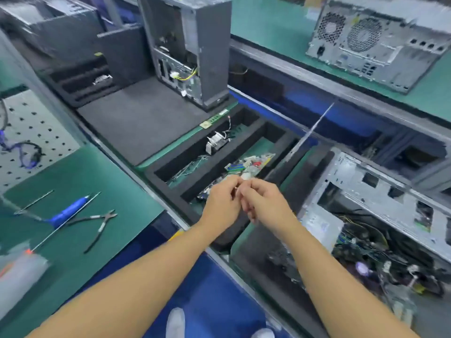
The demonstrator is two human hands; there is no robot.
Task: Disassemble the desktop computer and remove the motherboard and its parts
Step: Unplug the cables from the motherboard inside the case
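My left hand [223, 203] and my right hand [262, 201] meet above a black foam tray [275, 137], fingertips together, pinching a small pale part [238, 189] too small to identify. Below them a slot of the tray holds a circuit board [249, 164] with coloured connectors. Another slot holds a small silver part with wires [217, 141]. The open desktop case [380, 215] lies on its side at the right, with cables and the motherboard [371, 254] showing inside.
On the green mat [85, 176] at the left lie a blue-handled screwdriver [66, 213], pliers [100, 224] and thin rods. An upright dark case [192, 45] stands on a foam pad behind the tray. Another grey case [375, 42] lies at the far right.
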